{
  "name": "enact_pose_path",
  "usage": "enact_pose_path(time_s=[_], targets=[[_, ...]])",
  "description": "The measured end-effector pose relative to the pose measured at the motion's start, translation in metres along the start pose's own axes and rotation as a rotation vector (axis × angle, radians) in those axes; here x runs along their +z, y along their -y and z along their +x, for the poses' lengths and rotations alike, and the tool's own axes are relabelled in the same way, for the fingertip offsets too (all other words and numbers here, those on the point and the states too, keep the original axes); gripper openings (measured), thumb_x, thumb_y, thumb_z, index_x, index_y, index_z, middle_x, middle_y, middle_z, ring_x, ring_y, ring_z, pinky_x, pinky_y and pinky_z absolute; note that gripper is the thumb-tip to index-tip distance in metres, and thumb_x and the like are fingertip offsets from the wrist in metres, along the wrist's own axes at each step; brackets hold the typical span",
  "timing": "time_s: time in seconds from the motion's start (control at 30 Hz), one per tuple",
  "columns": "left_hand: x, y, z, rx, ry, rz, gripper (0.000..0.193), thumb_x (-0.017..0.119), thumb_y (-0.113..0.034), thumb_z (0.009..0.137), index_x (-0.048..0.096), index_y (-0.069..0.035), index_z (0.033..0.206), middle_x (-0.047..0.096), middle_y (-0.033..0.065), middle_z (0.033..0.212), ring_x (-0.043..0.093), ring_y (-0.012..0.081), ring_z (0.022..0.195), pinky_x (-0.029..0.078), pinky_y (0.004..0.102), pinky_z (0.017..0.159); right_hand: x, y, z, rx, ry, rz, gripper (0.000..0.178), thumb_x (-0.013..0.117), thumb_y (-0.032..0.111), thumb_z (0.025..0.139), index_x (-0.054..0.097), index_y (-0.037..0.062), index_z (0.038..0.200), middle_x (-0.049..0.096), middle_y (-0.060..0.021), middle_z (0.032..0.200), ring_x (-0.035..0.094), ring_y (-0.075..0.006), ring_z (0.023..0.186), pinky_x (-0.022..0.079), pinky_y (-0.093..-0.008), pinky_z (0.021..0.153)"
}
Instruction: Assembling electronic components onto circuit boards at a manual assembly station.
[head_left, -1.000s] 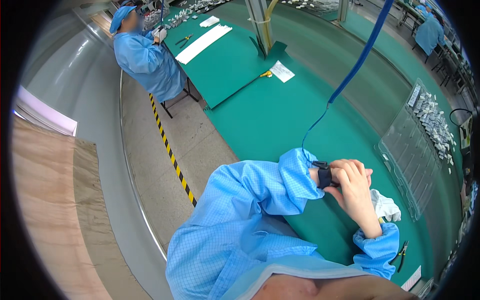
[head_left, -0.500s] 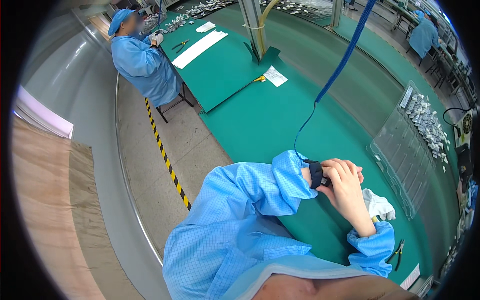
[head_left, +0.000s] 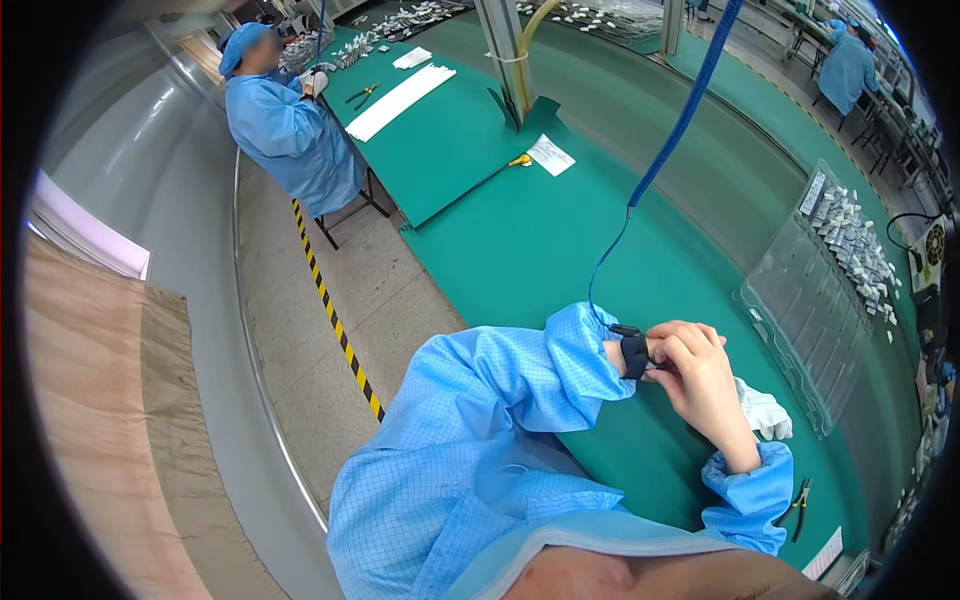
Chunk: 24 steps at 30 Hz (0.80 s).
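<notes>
My left forearm, in a blue checked sleeve, reaches across to the right. A black wrist strap (head_left: pixel 634 354) circles my left wrist (head_left: pixel 613 353), and a coiled blue cord (head_left: pixel 688 105) runs up from it. My right hand (head_left: pixel 697 378) is bent over my left hand, its thumb and fingers closed at the strap's hand-side edge. Behind it my left hand is almost wholly hidden, so its fingers do not show. A white glove (head_left: pixel 765 410) lies on the green table mat (head_left: pixel 520 250) just beyond my right wrist.
Pliers (head_left: pixel 800 508) lie right of my right sleeve. A clear plastic tray (head_left: pixel 800 320) stands at the right, beside a pile of small grey-white parts (head_left: pixel 855 250). A metal post (head_left: pixel 505 55) rises at the back. One co-worker (head_left: pixel 290 130) sits far left at the table.
My right hand has shifted slightly right and its fingers have moved a little at the strap. The strap stays around my left wrist. The co-worker's hands have moved slightly.
</notes>
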<state>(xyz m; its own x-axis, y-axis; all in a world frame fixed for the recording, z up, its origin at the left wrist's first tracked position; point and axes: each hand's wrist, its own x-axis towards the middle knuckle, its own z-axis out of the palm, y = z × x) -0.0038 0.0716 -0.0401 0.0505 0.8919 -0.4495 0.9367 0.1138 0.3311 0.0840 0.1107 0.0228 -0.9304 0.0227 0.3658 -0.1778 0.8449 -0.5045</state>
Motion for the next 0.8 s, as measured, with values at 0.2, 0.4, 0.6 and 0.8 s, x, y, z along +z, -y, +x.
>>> enact_pose_path(time_s=[0.2, 0.4, 0.6, 0.8], targets=[[0.005, 0.004, 0.007, 0.115, -0.116, -0.214, 0.035, 0.057, -0.038, 0.074, 0.056, -0.008, 0.091, 0.058, 0.0114, 0.08, 0.056, 0.024, 0.074, 0.042, 0.0403, 0.055, -0.003, 0.0, -0.002, 0.029, 0.043, -0.001, 0.027, 0.069, -0.002, 0.061, 0.048, 0.0037, 0.077, 0.059, -0.0095, 0.101, 0.053, -0.0306, 0.096, 0.04, -0.0405, 0.082], [0.011, 0.024, 0.005, 0.217, -0.212, -0.463, 0.031, 0.06, -0.033, 0.074, 0.057, -0.008, 0.092, 0.059, 0.0105, 0.08, 0.058, 0.0226, 0.075, 0.043, 0.0401, 0.056, -0.002, -0.004, -0.006, 0.221, -0.131, 0.308, 0.02, 0.055, -0.012, 0.069, 0.056, -0.0041, 0.088, 0.061, -0.0137, 0.082, 0.058, -0.0187, 0.057, 0.046, -0.028, 0.047], [0.019, 0.032, 0.002, 0.324, -0.311, -0.676, 0.028, 0.062, -0.028, 0.075, 0.057, -0.007, 0.092, 0.06, 0.0095, 0.079, 0.06, 0.0211, 0.077, 0.043, 0.0399, 0.057, -0.025, -0.001, -0.007, 0.364, -0.055, 0.263, 0.018, 0.057, -0.016, 0.064, 0.047, -0.0026, 0.071, 0.064, -0.0125, 0.084, 0.066, -0.0219, 0.077, 0.054, -0.0294, 0.058], [0.012, 0.028, 0.019, 0.436, -0.395, -0.861, 0.026, 0.065, -0.024, 0.075, 0.058, -0.006, 0.093, 0.061, 0.0087, 0.079, 0.061, 0.0199, 0.078, 0.044, 0.0397, 0.059, -0.023, 0.006, -0.005, 0.051, 0.007, -0.057, 0.02, 0.063, -0.009, 0.059, 0.05, 0.0015, 0.071, 0.059, -0.0118, 0.081, 0.057, -0.0313, 0.075, 0.046, -0.0378, 0.062]])
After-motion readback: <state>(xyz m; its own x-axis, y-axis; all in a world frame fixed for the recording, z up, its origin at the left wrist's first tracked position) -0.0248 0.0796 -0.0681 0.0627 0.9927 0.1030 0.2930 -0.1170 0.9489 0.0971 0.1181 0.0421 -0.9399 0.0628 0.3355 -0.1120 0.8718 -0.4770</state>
